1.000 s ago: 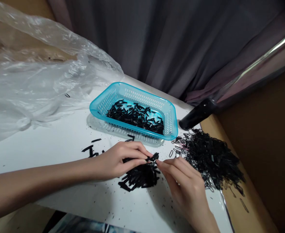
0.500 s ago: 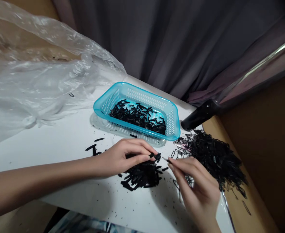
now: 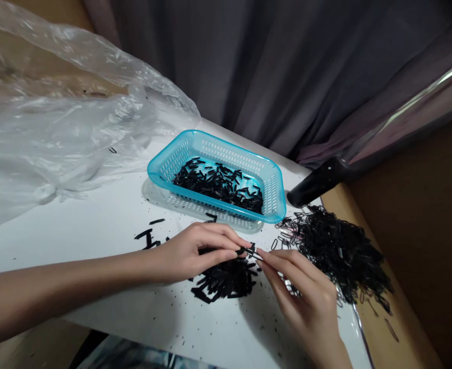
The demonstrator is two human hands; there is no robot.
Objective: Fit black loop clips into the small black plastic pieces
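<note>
Above a heap of short black pieces (image 3: 226, 282), my left hand (image 3: 206, 248) pinches a small black piece (image 3: 241, 251) between thumb and fingers. My right hand (image 3: 302, 287) closes its fingertips on a thin, shiny wire-like clip (image 3: 255, 255), whose far end meets the black piece. The two sets of fingertips are close together. Behind them stands a blue plastic basket (image 3: 275, 205) with many black strips (image 3: 218, 182) in it. To the right lies a large tangled pile of black loops (image 3: 341, 251).
Crumpled clear plastic (image 3: 75, 133) covers the left of the white table (image 3: 95, 220). A black handle-like object (image 3: 318, 182) lies behind the loop pile. Loose black strips (image 3: 146, 237) lie left of the heap, and dark curtains (image 3: 229, 61) hang at the back.
My right hand has moved left, bringing the clip from a small gap away up to the black piece in my left hand. My left hand has barely moved.
</note>
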